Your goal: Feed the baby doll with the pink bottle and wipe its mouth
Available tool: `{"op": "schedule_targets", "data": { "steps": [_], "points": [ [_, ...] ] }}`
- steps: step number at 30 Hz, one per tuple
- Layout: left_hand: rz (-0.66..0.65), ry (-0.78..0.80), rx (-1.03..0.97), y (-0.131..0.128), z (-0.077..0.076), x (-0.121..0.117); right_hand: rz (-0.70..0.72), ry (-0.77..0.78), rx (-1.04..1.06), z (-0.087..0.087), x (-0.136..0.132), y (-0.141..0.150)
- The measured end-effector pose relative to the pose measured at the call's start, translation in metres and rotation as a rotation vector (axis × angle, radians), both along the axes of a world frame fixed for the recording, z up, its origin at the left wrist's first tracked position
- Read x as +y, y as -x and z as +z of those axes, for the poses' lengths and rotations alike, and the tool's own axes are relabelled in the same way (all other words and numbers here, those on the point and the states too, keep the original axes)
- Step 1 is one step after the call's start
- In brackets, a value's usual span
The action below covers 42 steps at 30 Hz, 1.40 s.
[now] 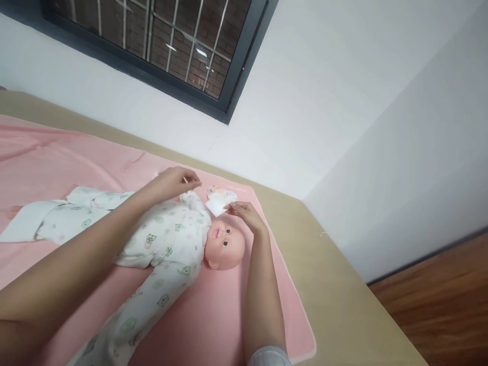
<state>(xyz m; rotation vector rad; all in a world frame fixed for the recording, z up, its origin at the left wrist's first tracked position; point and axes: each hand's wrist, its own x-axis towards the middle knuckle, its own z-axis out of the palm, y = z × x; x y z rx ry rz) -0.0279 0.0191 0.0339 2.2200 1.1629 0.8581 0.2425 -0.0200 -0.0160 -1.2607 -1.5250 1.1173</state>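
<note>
A baby doll (224,246) in white pyjamas (168,229) with green animal prints lies on its back, its bald head to the right. My left hand (177,180) hovers over the doll's far arm, fingers loosely bent, with nothing visible in them. Beyond the doll's face, my right hand (247,213) pinches the edge of a small white cloth-like square (216,205) between thumb and fingers. Just behind that square is a crumpled white printed cloth (229,194), partly covered; its exact kind is unclear.
A pink sheet (213,315) lies under the doll, with folds at the left. It covers part of a beige surface (320,274) whose back edge meets a white wall (274,132). Above is a dark-framed barred window (183,46). Brown wood (438,305) shows at the lower right.
</note>
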Motion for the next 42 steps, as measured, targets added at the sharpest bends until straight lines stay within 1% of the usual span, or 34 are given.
{"op": "schedule_targets", "data": {
  "steps": [4,6,7,9,11,14,16,18,21,25,31,35,37,40,42],
  "points": [
    [0.093,0.015,-0.045,0.027,0.008,0.012,-0.241,0.034,0.106,-0.035,0.015,-0.019],
    [0.121,0.034,-0.073,0.040,0.009,0.018,-0.307,0.024,0.127,-0.044,0.020,-0.024],
    [0.135,0.044,-0.095,0.046,0.010,0.021,-0.319,0.014,0.132,-0.046,0.023,-0.025],
    [0.178,0.057,-0.143,0.058,0.010,0.026,-0.323,-0.014,0.148,-0.044,0.029,-0.024],
    [0.227,0.068,-0.170,0.068,0.010,0.028,-0.312,-0.067,0.190,-0.038,0.037,-0.021],
    [0.290,0.093,-0.167,0.076,0.011,0.028,-0.232,-0.140,0.258,-0.030,0.053,-0.014],
    [0.301,0.102,-0.159,0.077,0.010,0.029,-0.149,-0.101,0.256,-0.028,0.064,-0.010],
    [0.300,0.104,-0.148,0.078,0.008,0.032,-0.095,-0.008,0.222,-0.031,0.074,-0.007],
    [0.301,0.100,-0.134,0.079,0.002,0.040,-0.090,0.106,0.179,-0.039,0.083,-0.004],
    [0.311,0.118,-0.102,0.082,-0.008,0.051,-0.133,0.134,0.176,-0.046,0.081,-0.001],
    [0.309,0.170,-0.053,0.085,-0.019,0.061,-0.158,0.195,0.097,-0.043,0.069,-0.003],
    [0.299,0.204,-0.015,0.085,-0.023,0.067,-0.171,0.175,0.064,-0.043,0.061,-0.006],
    [0.305,0.198,0.012,0.087,-0.026,0.071,-0.192,0.126,-0.002,-0.045,0.057,-0.007],
    [0.334,0.183,0.070,0.090,-0.031,0.075,-0.243,-0.049,-0.121,-0.050,0.051,-0.010],
    [0.338,0.195,0.105,0.092,-0.034,0.076,-0.287,-0.159,-0.161,-0.056,0.046,-0.016]
  ]
}}
